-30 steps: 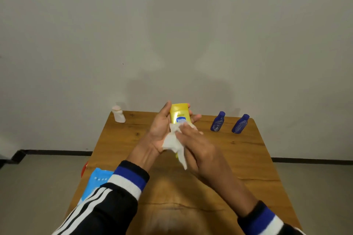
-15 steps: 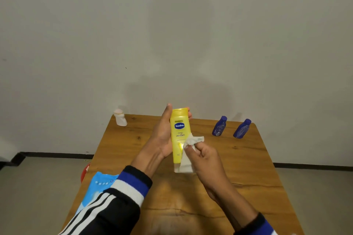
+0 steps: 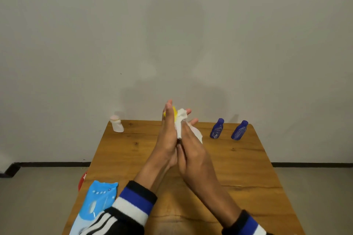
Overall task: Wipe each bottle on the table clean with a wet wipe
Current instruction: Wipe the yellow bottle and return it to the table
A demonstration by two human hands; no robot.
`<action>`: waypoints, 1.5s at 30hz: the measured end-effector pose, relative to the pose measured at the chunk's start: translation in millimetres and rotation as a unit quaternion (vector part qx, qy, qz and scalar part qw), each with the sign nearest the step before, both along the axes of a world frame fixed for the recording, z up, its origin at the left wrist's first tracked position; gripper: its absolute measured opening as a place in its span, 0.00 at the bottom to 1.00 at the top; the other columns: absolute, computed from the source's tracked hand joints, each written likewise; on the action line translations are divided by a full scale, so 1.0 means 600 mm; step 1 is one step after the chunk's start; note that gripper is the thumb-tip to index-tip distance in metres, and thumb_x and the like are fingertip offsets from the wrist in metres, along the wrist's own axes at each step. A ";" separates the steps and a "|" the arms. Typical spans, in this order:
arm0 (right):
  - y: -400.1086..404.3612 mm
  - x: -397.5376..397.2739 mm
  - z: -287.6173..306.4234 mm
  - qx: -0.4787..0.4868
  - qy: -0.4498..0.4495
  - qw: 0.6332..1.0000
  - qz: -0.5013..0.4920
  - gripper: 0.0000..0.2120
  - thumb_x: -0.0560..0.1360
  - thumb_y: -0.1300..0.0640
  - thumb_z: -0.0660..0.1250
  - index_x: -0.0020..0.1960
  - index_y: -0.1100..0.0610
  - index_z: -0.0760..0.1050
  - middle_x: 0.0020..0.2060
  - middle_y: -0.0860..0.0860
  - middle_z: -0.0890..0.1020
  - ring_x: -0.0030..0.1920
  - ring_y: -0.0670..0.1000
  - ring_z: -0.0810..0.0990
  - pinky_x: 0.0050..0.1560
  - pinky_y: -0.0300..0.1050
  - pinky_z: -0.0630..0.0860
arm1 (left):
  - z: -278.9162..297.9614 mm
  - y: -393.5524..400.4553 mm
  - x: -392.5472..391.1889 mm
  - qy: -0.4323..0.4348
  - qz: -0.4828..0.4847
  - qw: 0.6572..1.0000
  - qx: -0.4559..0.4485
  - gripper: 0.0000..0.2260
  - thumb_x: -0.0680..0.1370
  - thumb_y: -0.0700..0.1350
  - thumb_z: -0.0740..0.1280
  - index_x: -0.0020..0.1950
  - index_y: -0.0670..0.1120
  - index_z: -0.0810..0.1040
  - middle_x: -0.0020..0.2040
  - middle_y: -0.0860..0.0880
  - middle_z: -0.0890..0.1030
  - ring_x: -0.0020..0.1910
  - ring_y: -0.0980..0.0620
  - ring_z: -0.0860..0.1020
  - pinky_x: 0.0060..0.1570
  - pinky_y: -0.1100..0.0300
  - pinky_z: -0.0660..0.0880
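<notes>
We see two hands raised together over the middle of the wooden table [image 3: 238, 168]. The left hand [image 3: 168, 135] stands edge-on, its fingers stretched upward and wrapped behind the one yellow bottle [image 3: 174, 114], of which only a sliver shows at the top between the hands. The right hand [image 3: 193, 150] presses in from the other side, palm toward the left, and holds the single white wet wipe [image 3: 180, 126] against the bottle; the wipe bunches up above the fingers and a fold of it hangs out to the right. So both hands are closed in on the bottle with the wipe sandwiched between, held above the table, not resting on it.

Further out we count three more bottles standing along the far edge: one white bottle [image 3: 116, 124] with a pinkish cap at the far left corner, and two small blue bottles [image 3: 216, 129] [image 3: 239, 130] just beside each other at the far right, both leaning slightly.

At the near left edge lies one light blue wipe pack [image 3: 95, 204], partly under the striped sleeve [image 3: 122, 213]. One red object [image 3: 82, 179] peeks out below the table's left edge; what it is we cannot tell.
</notes>
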State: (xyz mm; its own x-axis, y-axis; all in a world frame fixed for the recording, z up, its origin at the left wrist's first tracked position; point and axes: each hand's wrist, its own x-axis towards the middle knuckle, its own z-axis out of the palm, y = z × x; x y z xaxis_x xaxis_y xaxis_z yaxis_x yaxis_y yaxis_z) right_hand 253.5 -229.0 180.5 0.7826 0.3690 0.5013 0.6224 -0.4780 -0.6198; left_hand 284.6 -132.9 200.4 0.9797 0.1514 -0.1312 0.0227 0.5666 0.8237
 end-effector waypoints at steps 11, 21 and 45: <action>-0.014 -0.023 0.005 -0.106 0.071 0.991 0.044 0.36 0.81 0.40 0.51 0.79 0.53 0.36 0.79 0.51 0.37 0.79 0.46 0.36 0.78 0.46 0.46 | -0.007 0.025 -0.025 0.016 -0.171 0.975 -0.142 0.26 0.79 0.65 0.60 0.74 0.54 0.71 0.71 0.43 0.75 0.71 0.37 0.72 0.72 0.34 0.62; 0.006 0.007 0.074 -0.147 0.003 0.986 0.082 0.30 0.83 0.52 0.51 0.81 0.53 0.41 0.79 0.50 0.36 0.78 0.47 0.32 0.79 0.54 0.43 | -0.007 0.038 -0.032 -0.029 -0.250 0.943 -0.220 0.33 0.80 0.69 0.49 0.80 0.53 0.58 0.79 0.38 0.60 0.76 0.32 0.61 0.76 0.34 0.46; 0.001 -0.014 0.023 0.044 0.016 0.997 0.066 0.19 0.79 0.64 0.64 0.68 0.54 0.75 0.74 0.49 0.68 0.76 0.44 0.62 0.74 0.39 0.63 | -0.015 0.050 0.001 0.018 -0.113 0.977 -0.182 0.27 0.79 0.62 0.58 0.71 0.46 0.72 0.71 0.45 0.76 0.72 0.41 0.71 0.71 0.30 0.58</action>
